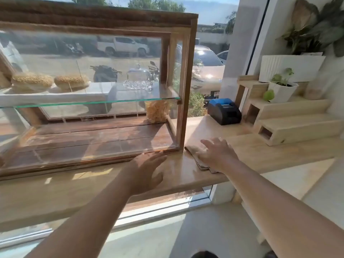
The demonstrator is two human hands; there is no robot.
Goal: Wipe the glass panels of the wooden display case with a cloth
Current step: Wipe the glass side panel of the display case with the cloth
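The wooden display case [186,81] with glass panels stands on a light wooden counter [279,149], filling the left half of the head view. A beige cloth [193,150] lies crumpled on the counter just right of the case's front right corner. My right hand [217,154] lies flat on the cloth with its fingers spread, covering most of it. My left hand [147,170] hovers open over the counter, its fingertips at the case's bottom front edge, holding nothing.
Inside the case a glass shelf [93,103] carries two baked items and a glass dome dish; a jar of snacks stands below. To the right sit a black and blue receipt printer [224,110], a stepped wooden stand [290,123] and potted plants [283,88].
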